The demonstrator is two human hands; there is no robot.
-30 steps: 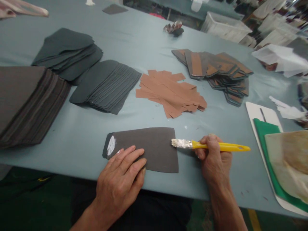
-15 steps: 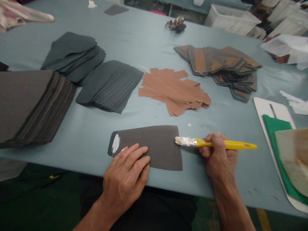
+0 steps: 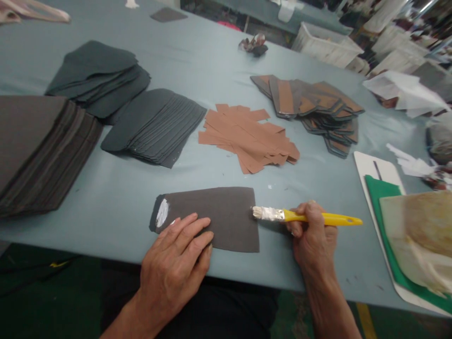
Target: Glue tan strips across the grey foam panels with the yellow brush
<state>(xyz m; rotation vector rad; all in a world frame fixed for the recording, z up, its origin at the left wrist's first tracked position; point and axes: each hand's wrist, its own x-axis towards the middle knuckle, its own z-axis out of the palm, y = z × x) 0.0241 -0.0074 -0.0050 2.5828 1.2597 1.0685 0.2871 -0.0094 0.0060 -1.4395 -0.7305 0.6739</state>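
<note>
Nearest, the left hand [image 3: 176, 263] lies flat, palm down with fingers extended, over the near edge of a grey-brown panel [image 3: 231, 216] in front of the person. The right hand [image 3: 314, 230] closes round the yellow handle of a brush [image 3: 294, 216], at the panel's 3 o'clock.

Little has just changed: the whole view swings aside and returns, while hands, brush and panel keep their places together. The white patch [image 3: 162, 213] looks no larger, so the work appears paused at this stage.

The panel's long axis runs 9 to 3 o'clock, its narrower end at 9, where a dark green edge [image 3: 152, 219] juts out, its wider end at 3. The brush lies nearly along that line, bristles towards 9, over the panel's wide edge; whether they touch it, I cannot tell.

Farther off, from the panel: dark green pieces [image 3: 151, 125] fan out at 11, brown strips [image 3: 247, 136] heap just short of 1, and banded pieces [image 3: 303, 99] overlap beyond, at 1.
</note>
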